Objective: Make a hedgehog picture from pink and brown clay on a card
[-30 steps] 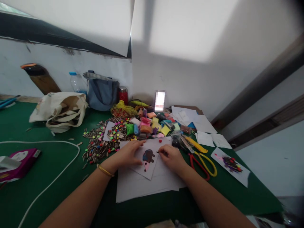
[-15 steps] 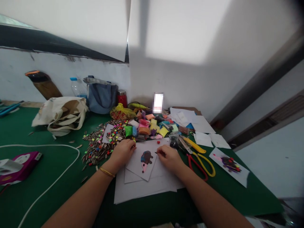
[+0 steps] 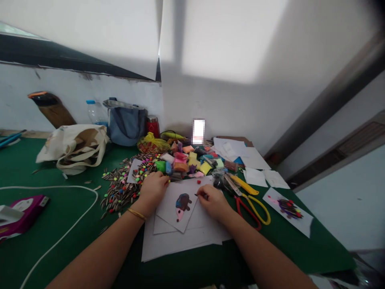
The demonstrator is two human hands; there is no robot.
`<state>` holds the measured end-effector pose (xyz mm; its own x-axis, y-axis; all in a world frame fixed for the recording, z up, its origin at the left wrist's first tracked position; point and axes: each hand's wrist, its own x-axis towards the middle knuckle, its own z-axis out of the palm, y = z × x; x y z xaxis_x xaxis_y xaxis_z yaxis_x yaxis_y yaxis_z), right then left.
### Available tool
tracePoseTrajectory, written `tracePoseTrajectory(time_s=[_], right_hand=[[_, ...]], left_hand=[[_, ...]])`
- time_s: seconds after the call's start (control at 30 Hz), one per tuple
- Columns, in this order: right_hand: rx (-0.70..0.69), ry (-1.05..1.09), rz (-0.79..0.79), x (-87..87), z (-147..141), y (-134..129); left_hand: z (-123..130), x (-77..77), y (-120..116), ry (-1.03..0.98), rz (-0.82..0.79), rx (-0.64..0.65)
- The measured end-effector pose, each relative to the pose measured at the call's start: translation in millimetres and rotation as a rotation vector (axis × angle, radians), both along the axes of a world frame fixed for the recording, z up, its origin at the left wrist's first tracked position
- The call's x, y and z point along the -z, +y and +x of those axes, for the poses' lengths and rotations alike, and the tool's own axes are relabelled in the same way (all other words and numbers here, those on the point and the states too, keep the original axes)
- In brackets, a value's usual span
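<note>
A white card (image 3: pixel 168 218) bears a hedgehog figure (image 3: pixel 183 204) of brown, blue and pink clay, lying over other white sheets (image 3: pixel 207 233). Beside the card's right edge, my right hand (image 3: pixel 213 202) is closed in a pinch with the small dark tip of a sunflower seed (image 3: pixel 196 195) poking out. My left hand (image 3: pixel 154 189) rests at the card's upper left with its fingers pressed together. A small yellow spot shows at those fingertips; whether they hold it I cannot tell. A small red ball (image 3: pixel 199 182) sits above the hedgehog.
Sunflower seeds mixed with coloured balls (image 3: pixel 120 192) lie left of my left hand. Packets of coloured clay (image 3: pixel 186 160) are heaped behind the card. To the right are red-and-yellow-handled scissors (image 3: pixel 249 208), a yellow cutter (image 3: pixel 245 184) and a hedgehog card (image 3: pixel 288 210) covered in seeds.
My left hand has shifted slightly up and left along the card's edge. The right hand keeps its pinch near the hedgehog. The whole view has moved a little.
</note>
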<state>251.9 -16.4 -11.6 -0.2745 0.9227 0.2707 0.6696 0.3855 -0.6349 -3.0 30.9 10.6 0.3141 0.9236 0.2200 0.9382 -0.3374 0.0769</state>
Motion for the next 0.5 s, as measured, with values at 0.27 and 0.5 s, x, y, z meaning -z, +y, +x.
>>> tracePoseTrajectory(time_s=[0.27,0.5], right_hand=[[0.003,-0.002,-0.034,0.8,0,2],[0.031,-0.016,-0.083,2.0,2,3]], left_hand=[[15,-5.4,0,0.083,-0.094,0.001],[40,-7.5,9,0.098,-0.083,0.041]])
